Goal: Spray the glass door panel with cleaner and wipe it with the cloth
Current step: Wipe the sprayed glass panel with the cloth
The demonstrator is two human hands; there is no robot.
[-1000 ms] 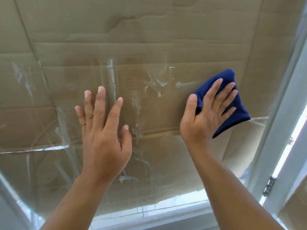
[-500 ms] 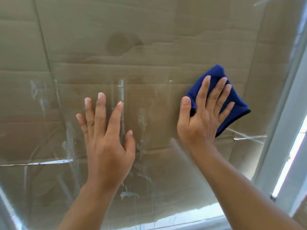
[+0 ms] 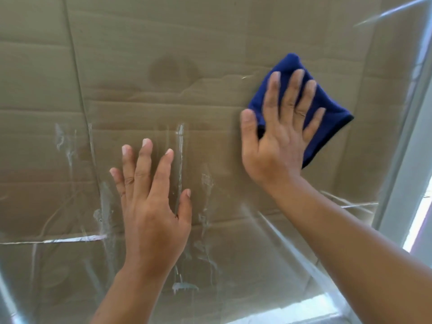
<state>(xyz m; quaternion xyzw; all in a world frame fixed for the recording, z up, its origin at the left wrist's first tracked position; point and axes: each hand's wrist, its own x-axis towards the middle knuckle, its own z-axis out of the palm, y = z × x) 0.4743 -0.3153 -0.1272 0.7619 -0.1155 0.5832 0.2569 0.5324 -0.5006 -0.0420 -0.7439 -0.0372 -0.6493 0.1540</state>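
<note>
The glass door panel fills the view, brown cardboard showing through from behind it. On its upper right sits the blue cloth, folded into a pad and pinned flat to the pane by the right hand, fingers straight and spread across it, pressing rather than clutching. The hand is blurred, so it looks to be mid-stroke. Lower and left of centre, the left hand lies flat on the glass with straight fingers, holding nothing, bracing.

Now the risks. White cleaner streaks run down the pane around and below the left hand, well apart from the cloth. Leave them and they could dry into marks. That bare left palm is itself a worry: it may print fresh smudges on glass that needs wiping.

The cloth is only held by pressure. Ease off and it could slide out from under the fingers or bunch up.

At far right, the white door frame stands near the cloth's edge. A wide stroke could knock knuckles into it. Two hands leaning hard on a hinged panel might also swing it.
</note>
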